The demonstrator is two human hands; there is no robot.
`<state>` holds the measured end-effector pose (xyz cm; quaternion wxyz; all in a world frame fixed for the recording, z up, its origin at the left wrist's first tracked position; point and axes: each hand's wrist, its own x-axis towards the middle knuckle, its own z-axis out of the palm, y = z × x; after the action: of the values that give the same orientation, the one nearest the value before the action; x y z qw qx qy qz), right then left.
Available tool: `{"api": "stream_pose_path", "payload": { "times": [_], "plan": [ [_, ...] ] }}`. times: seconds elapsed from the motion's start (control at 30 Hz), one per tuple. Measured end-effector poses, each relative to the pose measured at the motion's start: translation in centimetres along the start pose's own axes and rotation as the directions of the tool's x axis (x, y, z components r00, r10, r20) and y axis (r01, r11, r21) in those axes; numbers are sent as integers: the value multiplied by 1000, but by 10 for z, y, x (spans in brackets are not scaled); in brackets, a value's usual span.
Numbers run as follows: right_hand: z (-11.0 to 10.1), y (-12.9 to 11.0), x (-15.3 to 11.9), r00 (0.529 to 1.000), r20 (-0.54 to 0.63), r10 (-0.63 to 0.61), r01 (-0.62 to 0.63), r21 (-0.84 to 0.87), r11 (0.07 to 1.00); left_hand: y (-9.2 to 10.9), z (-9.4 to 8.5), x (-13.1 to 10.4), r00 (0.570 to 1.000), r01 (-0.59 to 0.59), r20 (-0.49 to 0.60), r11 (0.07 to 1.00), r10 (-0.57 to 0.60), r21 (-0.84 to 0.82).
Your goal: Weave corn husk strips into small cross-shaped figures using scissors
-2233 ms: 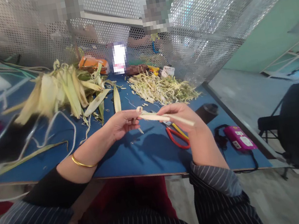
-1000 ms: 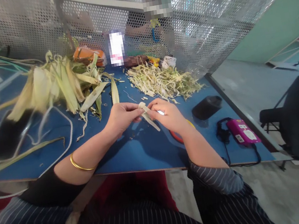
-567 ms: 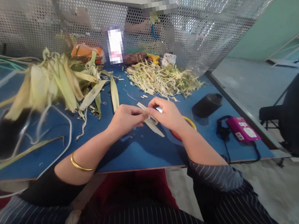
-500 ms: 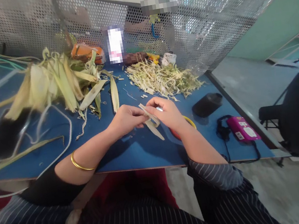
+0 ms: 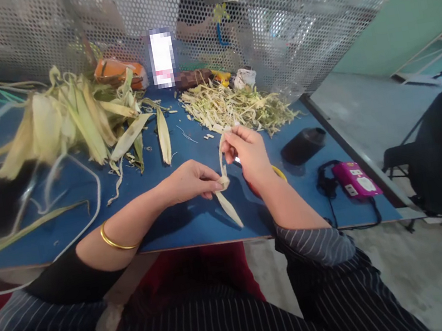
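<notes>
Fingers that nearly met half a second ago have parted: the right hand (image 5: pixel 245 147) has drawn off toward the far edge of the desk (image 5: pixel 165 237), and a pale husk strip (image 5: pixel 229 209) now stretches between it and the left hand (image 5: pixel 190 182). Right thumb and forefinger pinch the strip's upper end, the remaining fingers curled; left thumb and forefinger press together on it lower down, just beside a small loop or knot, too small to tell which. The strip is held above the desk, its broad lower piece slanting past the left fingertips toward the near edge. Partly hidden behind the right wrist is a red-and-yellow-handled tool (image 5: pixel 280 174). A gold bangle (image 5: pixel 115 244) circles the left forearm. Beyond the right hand, toward the far edge, spreads a heap of shredded husk (image 5: pixel 232 106), and a single husk (image 5: pixel 163 136) lies to its left. Farther toward the left edge sits a bundle of corn husks (image 5: pixel 70 123), an orange packet (image 5: pixel 118 69) behind it. Near the right edge lies a black cylinder (image 5: pixel 303 146); closer to the near right corner, a magenta box (image 5: pixel 354 179). A perforated metal screen (image 5: pixel 163 0) rises along the far edge.
</notes>
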<state>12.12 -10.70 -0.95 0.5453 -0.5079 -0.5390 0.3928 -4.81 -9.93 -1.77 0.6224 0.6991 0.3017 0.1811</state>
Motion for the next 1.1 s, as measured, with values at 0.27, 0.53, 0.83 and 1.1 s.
{"api": "stream_pose_path", "payload": {
  "times": [0.27, 0.53, 0.83, 1.1],
  "plan": [
    [-6, 7, 2, 993, -119, -19, 26, 56, 998, 2, -4, -1, 999, 10, 45, 999, -8, -38],
    [0, 3, -3, 992, -37, -118, 119, 36, 992, 5, 1, -1, 993, 109, -37, 993, -111, -37],
    [-9, 3, 1, 972, 142, -186, 201, -94, 975, 0, -3, 2, 960, 34, -266, 979, -88, -201],
    [-22, -7, 1, 929, 360, -83, 254, -458, 852, 8, -11, -1, 929, -4, -353, 952, -110, -307]
  ]
}}
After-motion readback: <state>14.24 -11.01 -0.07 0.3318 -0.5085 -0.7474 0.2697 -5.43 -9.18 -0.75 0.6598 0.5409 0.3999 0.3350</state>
